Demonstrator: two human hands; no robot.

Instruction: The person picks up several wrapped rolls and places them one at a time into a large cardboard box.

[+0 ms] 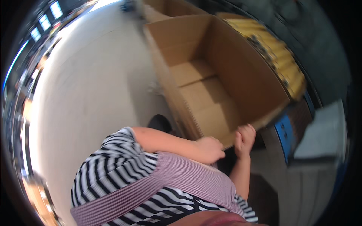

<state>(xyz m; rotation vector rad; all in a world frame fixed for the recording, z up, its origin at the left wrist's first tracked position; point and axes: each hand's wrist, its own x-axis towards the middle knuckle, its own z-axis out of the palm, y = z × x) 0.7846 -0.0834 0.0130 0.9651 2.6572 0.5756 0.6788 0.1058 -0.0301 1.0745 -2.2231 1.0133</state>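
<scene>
A large, open-topped cardboard box (245, 71) stands in front of me, its inner walls and bottom panels in sight. My left hand (211, 150) is closed at the near left corner of its rim, the forearm crossing in front of my body. Just to the right, my right hand (245, 140) has its fingers curled over the near rim. Both hands look wrapped round the cardboard edge, though the undersides of the grips are hidden.
Another cardboard box (158, 11) sits beyond the first. Along the right side lies yellow ribbed material (269, 41). A blue panel (285, 133) and a pale grey sheet-like object (322, 132) are at the right. Grey floor (94, 75) stretches away on the left.
</scene>
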